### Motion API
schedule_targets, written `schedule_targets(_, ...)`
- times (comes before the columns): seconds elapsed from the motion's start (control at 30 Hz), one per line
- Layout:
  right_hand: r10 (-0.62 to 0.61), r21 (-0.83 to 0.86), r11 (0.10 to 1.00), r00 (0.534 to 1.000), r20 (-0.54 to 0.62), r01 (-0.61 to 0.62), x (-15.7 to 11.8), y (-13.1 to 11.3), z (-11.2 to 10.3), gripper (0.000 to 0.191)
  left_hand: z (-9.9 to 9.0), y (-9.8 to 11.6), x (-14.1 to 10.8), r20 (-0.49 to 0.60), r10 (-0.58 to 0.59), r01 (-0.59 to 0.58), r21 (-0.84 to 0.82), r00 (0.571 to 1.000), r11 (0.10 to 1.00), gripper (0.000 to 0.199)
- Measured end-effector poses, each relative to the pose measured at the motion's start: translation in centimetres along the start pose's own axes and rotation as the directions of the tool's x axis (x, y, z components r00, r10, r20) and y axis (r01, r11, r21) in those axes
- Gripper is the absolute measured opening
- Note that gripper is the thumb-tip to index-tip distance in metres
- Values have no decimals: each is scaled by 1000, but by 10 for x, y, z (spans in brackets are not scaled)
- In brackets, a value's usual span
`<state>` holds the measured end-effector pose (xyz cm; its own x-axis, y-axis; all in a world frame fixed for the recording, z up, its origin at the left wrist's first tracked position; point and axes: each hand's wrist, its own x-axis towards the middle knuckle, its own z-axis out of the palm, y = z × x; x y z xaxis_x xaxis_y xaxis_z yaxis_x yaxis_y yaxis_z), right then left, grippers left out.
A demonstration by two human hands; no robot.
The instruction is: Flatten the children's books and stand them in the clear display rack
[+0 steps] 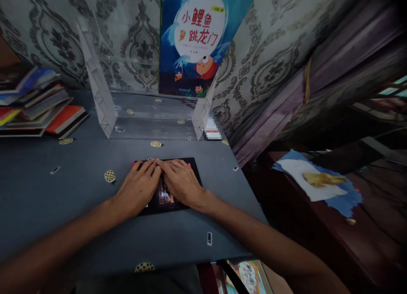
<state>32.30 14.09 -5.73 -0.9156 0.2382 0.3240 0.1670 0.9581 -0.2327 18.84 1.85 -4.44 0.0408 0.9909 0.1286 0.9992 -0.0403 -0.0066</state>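
A dark book (165, 197) with pink at its upper corners lies flat on the grey-blue tabletop. My left hand (140, 187) rests palm down on its left part, fingers stretched toward the far edge. On the right part lies my right hand (182, 183), also flat with extended fingers. The fingertips of both hands meet near the middle of the far edge. Between the hands a colourful patch of the cover shows. Neither hand grips anything.
A clear acrylic rack (104, 112) stands beyond the book, with a blue picture book (193, 40) upright in it. Piled books (34, 103) lie at the left. A small pixelated item (213, 128) is by the rack. The table's right edge (251, 184) borders dark furniture.
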Motion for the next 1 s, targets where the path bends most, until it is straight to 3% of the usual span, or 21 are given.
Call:
schedule_targets(0.13, 76, -64, 995, 997, 8, -76, -3, 2, -5, 29, 0, -6, 1, -19, 5, -6, -59, 1000, 998, 34)
schedule_targets(0.27, 104, -82, 992, 994, 32, -101, -5, 6, -10, 29, -9, -23, -1, 49, 34, -26, -168, 998, 986, 39)
schedule_targets(0.43, 133, -119, 985, 989, 64, -125, -1, 11, -12, 27, -13, -38, -9, 239, 167, -106, -249, 956, 963, 101)
schedule_targets(0.53, 146, -134, 982, 987, 67, -136, 0, 15, -12, 28, -13, -39, -12, 342, 192, -101, -266, 920, 959, 114)
schedule_targets(0.67, 157, -143, 979, 985, 67, -146, 1, 21, -14, 29, -16, -47, -12, 392, 207, -99, -277, 896, 956, 102)
schedule_targets(0.83, 261, -192, 951, 963, 68, -244, 1, 24, -19, 24, -27, -63, -14, 324, 194, -102, -280, 926, 955, 69)
schedule_targets(0.9, 290, -223, 936, 956, 56, -271, 0, 26, -20, 22, -33, -59, -21, 273, 162, -105, -211, 948, 972, 55)
schedule_targets(1.0, 275, -254, 931, 961, 22, -261, -1, 29, -20, 21, -36, -33, -43, 165, 85, -82, -27, 983, 996, 43)
